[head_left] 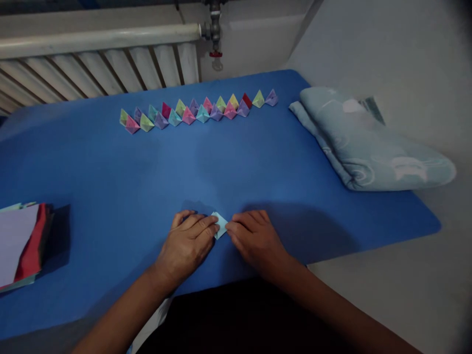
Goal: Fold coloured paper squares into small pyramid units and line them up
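A small folded piece of light blue paper (221, 226) lies on the blue tabletop close to the front edge, between my two hands. My left hand (191, 238) rests over its left part, fingertips holding it down; the covered part is hidden. At the paper's right corner, the closed fingers of my right hand (256, 238) grip the tip. Farther back on the table, many small folded paper pieces (188, 116) in pink, green, purple, blue, yellow and red stand in two close rows.
The blue table (147, 172) has a stack of coloured paper sheets (18, 241) at its left. A folded light blue patterned cloth (368, 142) lies at the right, by the wall. Behind the table are a white radiator (99, 42) and a pipe valve with a red handle (216, 54).
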A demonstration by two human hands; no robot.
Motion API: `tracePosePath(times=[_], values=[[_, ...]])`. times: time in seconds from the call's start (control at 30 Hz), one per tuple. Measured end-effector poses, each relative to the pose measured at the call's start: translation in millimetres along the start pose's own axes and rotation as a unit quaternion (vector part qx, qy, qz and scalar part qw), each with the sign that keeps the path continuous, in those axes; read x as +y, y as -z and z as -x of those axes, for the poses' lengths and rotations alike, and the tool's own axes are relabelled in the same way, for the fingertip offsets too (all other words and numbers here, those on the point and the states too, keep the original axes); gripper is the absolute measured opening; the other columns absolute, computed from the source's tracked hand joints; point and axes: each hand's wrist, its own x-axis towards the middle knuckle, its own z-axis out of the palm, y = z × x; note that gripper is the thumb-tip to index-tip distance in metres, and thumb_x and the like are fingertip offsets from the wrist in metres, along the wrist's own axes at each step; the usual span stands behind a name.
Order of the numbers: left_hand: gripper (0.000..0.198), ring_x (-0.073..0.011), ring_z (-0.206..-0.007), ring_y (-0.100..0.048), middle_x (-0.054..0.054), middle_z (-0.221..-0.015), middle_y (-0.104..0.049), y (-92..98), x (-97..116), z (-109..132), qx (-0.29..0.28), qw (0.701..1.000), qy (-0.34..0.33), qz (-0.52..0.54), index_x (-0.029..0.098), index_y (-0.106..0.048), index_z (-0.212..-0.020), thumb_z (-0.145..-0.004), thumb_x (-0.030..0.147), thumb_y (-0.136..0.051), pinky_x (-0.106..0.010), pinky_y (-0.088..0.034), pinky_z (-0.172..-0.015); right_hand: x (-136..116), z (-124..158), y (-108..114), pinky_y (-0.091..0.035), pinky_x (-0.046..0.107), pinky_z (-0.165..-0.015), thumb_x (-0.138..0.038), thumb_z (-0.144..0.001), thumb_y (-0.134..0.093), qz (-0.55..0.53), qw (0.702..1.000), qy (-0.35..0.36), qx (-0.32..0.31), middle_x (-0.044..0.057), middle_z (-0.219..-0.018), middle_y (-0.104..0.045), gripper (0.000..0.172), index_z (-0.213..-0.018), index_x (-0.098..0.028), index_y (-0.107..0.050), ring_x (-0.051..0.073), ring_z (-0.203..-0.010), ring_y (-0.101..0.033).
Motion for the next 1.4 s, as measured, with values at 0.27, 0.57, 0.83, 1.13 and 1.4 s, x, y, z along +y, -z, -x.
tracePosePath(times=[0.27, 0.57, 0.83, 1.13, 1.4], values=[[0.020, -0.0192, -0.091, -0.062, -0.006, -0.100, -0.069, -0.6, 4, 2, 0.001, 0.999, 0.048, 0.008, 0.017, -0.064, -0.106, -0.093, 0.015, -0.050, -0.041, -0.039, -0.090, -4, -7, 0, -0.033, 0.033, -0.076, -0.018, -0.091, -0.053, -0.082, 0.994, -0.079, -0.005, 0.003, -0.091, -0.067, 0.013, -0.084, -0.019, -0.064, 0.018, -0.084, -0.054], [0.016, -0.0208, -0.083, -0.056, -0.006, -0.089, -0.067, -3.1, 1, 3, 0.007, 0.994, 0.111, 0.001, 0.016, -0.065, -0.093, -0.094, 0.023, -0.050, -0.037, -0.039, -0.078, -9, -11, -3, -0.035, 0.034, -0.076, -0.019, -0.091, -0.050, -0.083, 0.989, -0.125, 0.002, 0.004, -0.092, -0.067, 0.016, -0.079, -0.019, -0.061, 0.019, -0.084, -0.056], [0.025, -0.0206, -0.074, -0.053, -0.003, -0.074, -0.062, 0.3, 3, -1, -0.033, 0.984, 0.174, -0.018, 0.018, -0.061, -0.079, -0.095, 0.029, -0.046, -0.038, -0.035, -0.075, -9, -16, -4, -0.040, 0.036, -0.078, -0.020, -0.089, -0.053, -0.056, 0.991, -0.124, -0.014, 0.007, -0.095, -0.066, 0.012, -0.078, -0.018, -0.058, 0.021, -0.087, -0.057], [0.027, -0.0209, -0.073, -0.053, -0.003, -0.072, -0.061, -0.1, 6, -5, -0.048, 0.979, 0.192, -0.048, 0.018, -0.061, -0.079, -0.096, 0.030, -0.044, -0.038, -0.034, -0.076, -7, -20, -5, -0.042, 0.037, -0.077, -0.023, -0.089, -0.053, -0.037, 0.991, -0.129, -0.027, 0.010, -0.095, -0.064, 0.014, -0.077, -0.017, -0.057, 0.021, -0.085, -0.056], [0.027, -0.0205, -0.071, -0.053, -0.003, -0.071, -0.062, -1.5, 6, -7, -0.044, 0.979, 0.184, -0.072, 0.018, -0.059, -0.077, -0.095, 0.031, -0.045, -0.039, -0.035, -0.076, -9, -19, -5, -0.041, 0.037, -0.078, -0.023, -0.089, -0.052, -0.038, 0.990, -0.136, -0.029, 0.009, -0.095, -0.064, 0.013, -0.077, -0.017, -0.056, 0.022, -0.086, -0.055]])
